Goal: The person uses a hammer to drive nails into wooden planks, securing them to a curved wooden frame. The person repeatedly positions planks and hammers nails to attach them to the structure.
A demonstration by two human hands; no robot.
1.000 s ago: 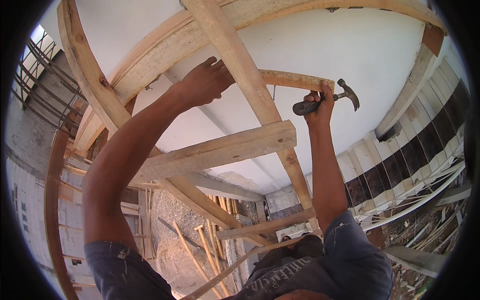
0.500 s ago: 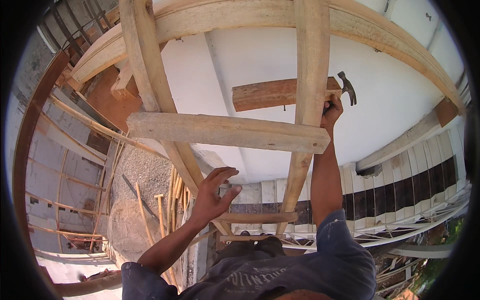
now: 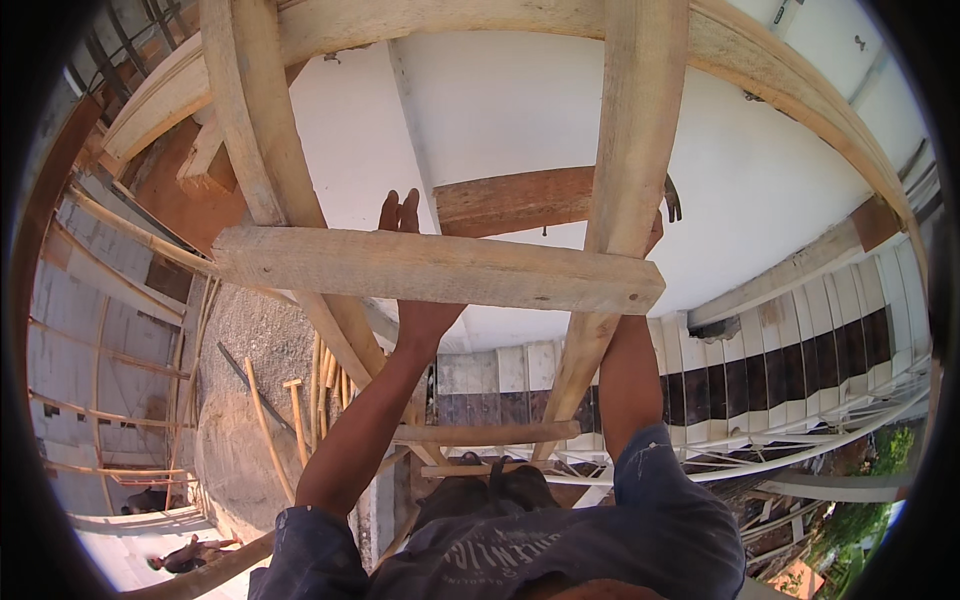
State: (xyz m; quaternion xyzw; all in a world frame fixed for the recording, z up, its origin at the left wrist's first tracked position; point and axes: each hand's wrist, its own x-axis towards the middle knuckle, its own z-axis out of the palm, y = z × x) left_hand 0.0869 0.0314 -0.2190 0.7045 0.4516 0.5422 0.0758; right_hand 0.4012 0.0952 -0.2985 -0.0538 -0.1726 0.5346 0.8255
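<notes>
In front of me stands a ladder-like frame of pale timber, with a wooden rung (image 3: 440, 270) across its two rails. My left hand (image 3: 409, 214) reaches up behind this rung. Its stretched fingers show above, near the left end of a reddish-brown wooden block (image 3: 515, 203); the palm is hidden. A nail (image 3: 545, 231) sticks out of the block's lower edge. My right hand (image 3: 655, 235) is mostly covered by the right rail (image 3: 640, 130). It is closed around a hammer (image 3: 673, 200), whose claw shows beyond the rail while its handle is hidden.
A curved timber (image 3: 450, 32) crosses behind the rails' upper part, before a white wall (image 3: 770, 220). Lower rungs (image 3: 490, 433) are near my legs. Stairs (image 3: 780, 380) lie below right, gravel (image 3: 265, 325) and poles (image 3: 265, 425) below left. Another person (image 3: 190, 553) is far below.
My left hand has risen from below the rung to behind it, fingers now above it. The hammer and my right hand have shifted behind the right rail. The view has moved slightly.
</notes>
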